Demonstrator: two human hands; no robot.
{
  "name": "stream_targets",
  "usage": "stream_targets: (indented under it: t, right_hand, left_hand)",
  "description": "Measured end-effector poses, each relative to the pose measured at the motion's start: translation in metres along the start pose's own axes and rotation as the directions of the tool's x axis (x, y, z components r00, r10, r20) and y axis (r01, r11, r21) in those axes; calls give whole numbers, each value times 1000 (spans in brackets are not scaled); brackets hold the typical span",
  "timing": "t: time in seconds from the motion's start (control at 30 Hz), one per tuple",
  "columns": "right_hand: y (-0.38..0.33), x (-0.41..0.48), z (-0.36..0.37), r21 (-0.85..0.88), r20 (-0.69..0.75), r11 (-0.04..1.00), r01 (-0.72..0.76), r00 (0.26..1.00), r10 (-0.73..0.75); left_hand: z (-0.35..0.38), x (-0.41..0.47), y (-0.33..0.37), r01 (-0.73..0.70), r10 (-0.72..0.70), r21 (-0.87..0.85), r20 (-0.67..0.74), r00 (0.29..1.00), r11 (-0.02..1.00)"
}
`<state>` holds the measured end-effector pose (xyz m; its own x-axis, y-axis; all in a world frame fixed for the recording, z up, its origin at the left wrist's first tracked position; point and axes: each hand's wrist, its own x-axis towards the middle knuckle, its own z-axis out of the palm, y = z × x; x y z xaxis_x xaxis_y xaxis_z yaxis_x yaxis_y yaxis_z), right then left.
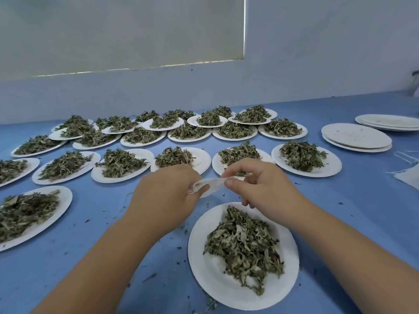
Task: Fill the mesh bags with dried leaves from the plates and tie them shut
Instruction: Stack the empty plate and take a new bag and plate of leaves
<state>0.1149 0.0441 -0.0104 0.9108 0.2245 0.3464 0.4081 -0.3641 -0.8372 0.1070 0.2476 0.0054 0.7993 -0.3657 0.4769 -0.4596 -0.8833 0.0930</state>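
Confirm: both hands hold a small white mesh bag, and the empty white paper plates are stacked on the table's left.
No: the head view shows the empty white paper plates stacked on the blue table's right. The left hand and right hand do hold the small white mesh bag.

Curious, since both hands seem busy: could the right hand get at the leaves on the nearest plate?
Probably yes. The right hand hangs by the far rim of the paper plate, nothing between it and the dried leaves, though it and the left hand pinch a mesh bag.

Blue table [362,214] below white wall [317,64], shaded window [113,30] (light at edges)
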Motion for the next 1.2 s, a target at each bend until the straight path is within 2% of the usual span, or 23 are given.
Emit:
stream_targets:
  t: [0.13, 0.43, 0.57, 0.7, 0.87, 1.03, 1.1, 1.2]
  right_hand:
    - [-4, -4, 7, 84, 8, 996, -24, 1000, 23]
    - [-8, -6, 16, 134, -92, 989, -69, 992, 81]
    - [-10, -6, 19, 80, -116, 996, -49, 992, 58]
    - [-9, -5, 20, 113, -136, 991, -71, 987, 87]
    - [-10, -6, 19, 86, -84, 992, -90, 992, 97]
    - [-16, -8, 17, 109, -34, 991, -78, 996, 83]
    - [-17, -9, 17, 134, -12, 988, -75, 997, 77]
    - [-16, -10, 16, 124, 1, 988, -88, 996, 89]
  left_hand:
    - [1, -8, 2, -1, -1, -120, -14, 1000, 993]
    - [1, -11, 15, -67, 60, -108, -67, 996, 992]
    - [-1, -11, 10, -9, 20, -164, 64, 998, 986]
    - [-3, -13, 8, 68, -47, -255, 89, 995, 965]
    - [-1, -13, 14, 165, -133, -332, 117, 984, 929]
    - [-3, -12, 14, 303, -277, -527, 129, 952, 794]
    - [-5, -12, 13, 322, -315, -516, 105, 943, 794]
    - [-10, -13, 13, 290, -283, -410, 80, 956, 864]
